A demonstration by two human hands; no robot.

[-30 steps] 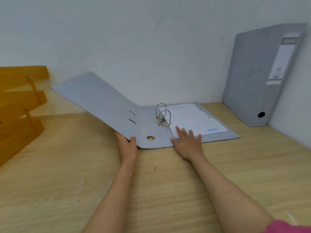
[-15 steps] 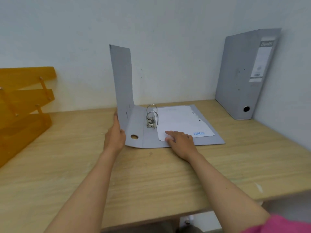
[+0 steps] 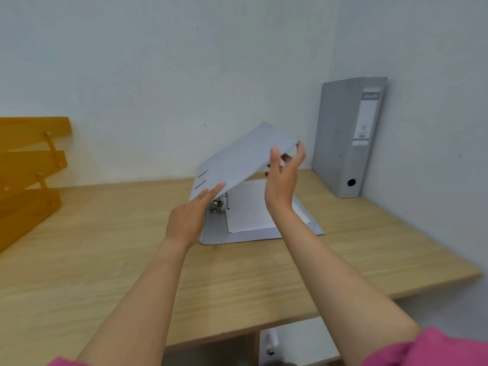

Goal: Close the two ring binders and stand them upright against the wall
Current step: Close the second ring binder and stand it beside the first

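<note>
A grey ring binder (image 3: pixel 237 159) lies half open on the wooden desk (image 3: pixel 105 260), its front cover tilted over the white sheets (image 3: pixel 248 210) and the metal rings (image 3: pixel 219 204). My right hand (image 3: pixel 284 178) grips the cover's free edge, thumb on top. Flat fingers of my left hand (image 3: pixel 190 217) press against the cover's near edge beside the spine. A second grey binder (image 3: pixel 346 136) stands shut and upright in the right corner, against the wall.
An orange stacked letter tray (image 3: pixel 29 173) occupies the desk's left side. The desk's right edge ends near the side wall. A white object (image 3: pixel 295 344) sits below the desk's front edge.
The cover has swung from flat on the left, through upright, to tilted over the pages. My right hand left the paper and took hold of the cover's edge.
</note>
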